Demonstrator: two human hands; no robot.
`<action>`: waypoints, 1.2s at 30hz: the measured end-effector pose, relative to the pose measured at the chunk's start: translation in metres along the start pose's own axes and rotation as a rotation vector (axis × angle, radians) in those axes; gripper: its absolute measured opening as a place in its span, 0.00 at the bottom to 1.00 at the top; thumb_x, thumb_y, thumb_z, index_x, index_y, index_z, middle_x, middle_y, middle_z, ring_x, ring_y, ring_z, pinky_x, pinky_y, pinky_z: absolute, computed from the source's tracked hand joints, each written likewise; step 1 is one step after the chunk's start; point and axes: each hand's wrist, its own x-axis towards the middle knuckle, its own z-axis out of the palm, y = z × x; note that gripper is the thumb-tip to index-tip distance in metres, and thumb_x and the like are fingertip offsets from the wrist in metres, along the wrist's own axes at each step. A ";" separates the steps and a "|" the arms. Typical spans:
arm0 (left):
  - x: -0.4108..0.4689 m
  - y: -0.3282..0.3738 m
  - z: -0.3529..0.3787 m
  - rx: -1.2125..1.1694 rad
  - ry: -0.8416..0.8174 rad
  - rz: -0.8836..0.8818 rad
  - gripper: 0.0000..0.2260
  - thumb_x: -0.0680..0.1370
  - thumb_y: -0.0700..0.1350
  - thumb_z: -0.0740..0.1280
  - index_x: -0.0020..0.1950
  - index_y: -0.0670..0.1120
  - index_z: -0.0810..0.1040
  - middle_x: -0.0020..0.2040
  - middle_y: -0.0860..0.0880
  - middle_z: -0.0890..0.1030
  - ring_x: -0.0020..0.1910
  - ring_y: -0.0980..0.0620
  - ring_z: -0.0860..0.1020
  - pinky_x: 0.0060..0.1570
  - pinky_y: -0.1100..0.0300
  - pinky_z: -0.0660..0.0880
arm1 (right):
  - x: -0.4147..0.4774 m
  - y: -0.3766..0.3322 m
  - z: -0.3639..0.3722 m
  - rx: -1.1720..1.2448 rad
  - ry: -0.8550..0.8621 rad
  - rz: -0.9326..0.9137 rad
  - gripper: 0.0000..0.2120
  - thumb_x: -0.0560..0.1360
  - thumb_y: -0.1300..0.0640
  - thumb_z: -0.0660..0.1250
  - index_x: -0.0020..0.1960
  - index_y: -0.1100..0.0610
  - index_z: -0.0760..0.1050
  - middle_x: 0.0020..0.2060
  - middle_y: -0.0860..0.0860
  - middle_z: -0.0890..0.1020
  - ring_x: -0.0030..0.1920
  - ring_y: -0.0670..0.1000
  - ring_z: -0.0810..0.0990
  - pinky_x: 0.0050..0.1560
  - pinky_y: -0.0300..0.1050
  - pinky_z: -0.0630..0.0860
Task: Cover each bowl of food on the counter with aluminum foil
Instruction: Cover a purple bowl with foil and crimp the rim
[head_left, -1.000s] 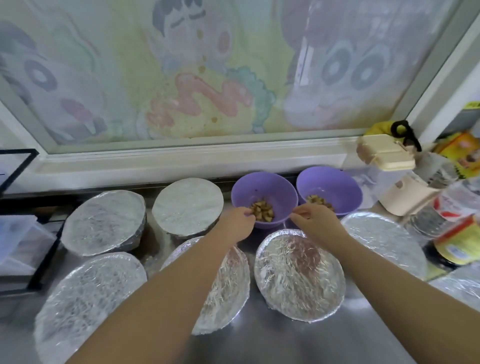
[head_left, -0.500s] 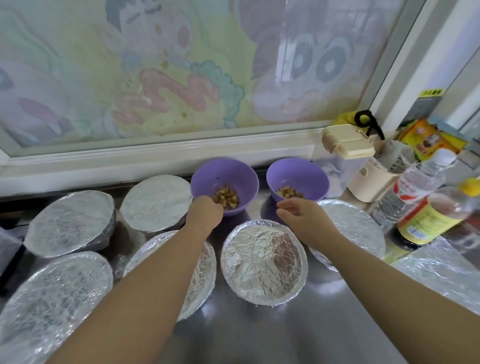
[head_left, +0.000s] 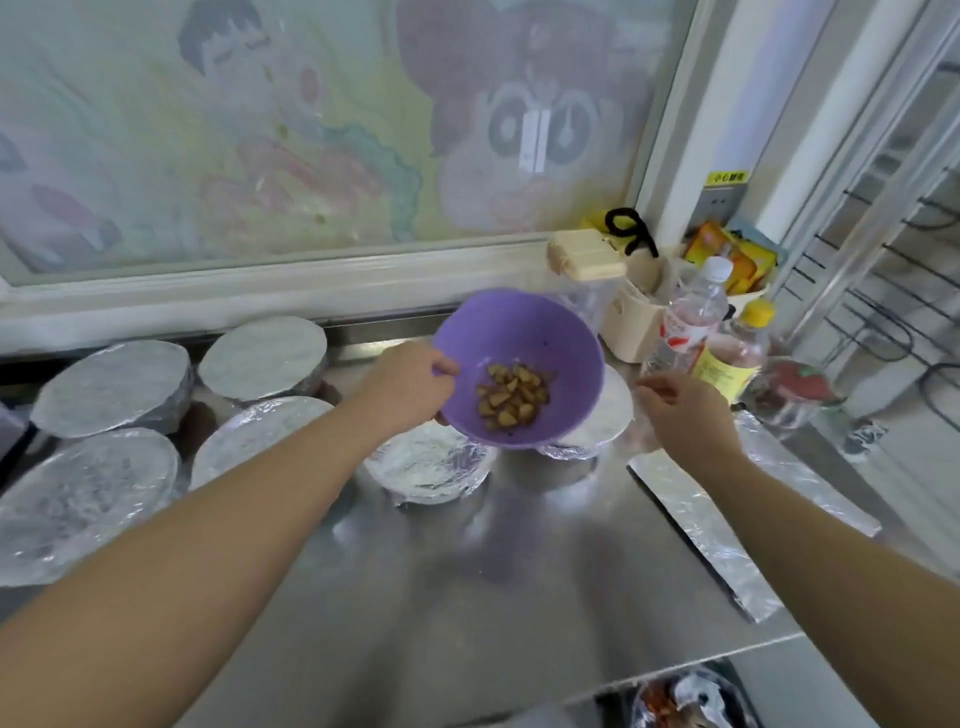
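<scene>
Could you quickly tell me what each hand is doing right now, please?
Left hand: closed on the rim of the purple plastic bowl of food, lifted.
Right hand: open, holding nothing.

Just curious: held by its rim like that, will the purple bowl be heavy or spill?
Probably light: the left hand lifts the purple bowl alone, by its rim. It tilts toward the camera, yet the food pieces sit low, so spilling seems unlikely.

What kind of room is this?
Probably a home kitchen: a stainless steel counter, foil-covered bowls set along it, sauce bottles by the window, and a purple bowl of chopped food.
</scene>
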 end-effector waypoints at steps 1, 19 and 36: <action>-0.006 0.009 0.012 0.006 -0.043 0.028 0.16 0.77 0.38 0.61 0.61 0.48 0.82 0.41 0.55 0.81 0.31 0.58 0.81 0.36 0.66 0.73 | -0.004 0.019 -0.009 -0.028 0.008 0.034 0.09 0.79 0.57 0.68 0.57 0.54 0.84 0.46 0.50 0.85 0.50 0.53 0.82 0.52 0.46 0.74; -0.050 0.002 0.139 0.220 -0.448 0.140 0.18 0.78 0.40 0.62 0.65 0.51 0.80 0.56 0.53 0.83 0.42 0.62 0.77 0.45 0.72 0.68 | -0.061 0.189 -0.014 -0.676 -0.417 0.105 0.28 0.77 0.44 0.69 0.74 0.48 0.68 0.73 0.49 0.69 0.71 0.59 0.67 0.68 0.60 0.71; -0.046 0.024 0.121 0.329 -0.431 0.194 0.12 0.77 0.50 0.67 0.60 0.56 0.81 0.60 0.55 0.71 0.58 0.53 0.76 0.63 0.52 0.72 | -0.063 0.171 -0.028 -0.472 -0.164 0.115 0.06 0.78 0.53 0.64 0.47 0.53 0.78 0.38 0.51 0.80 0.38 0.54 0.79 0.37 0.45 0.73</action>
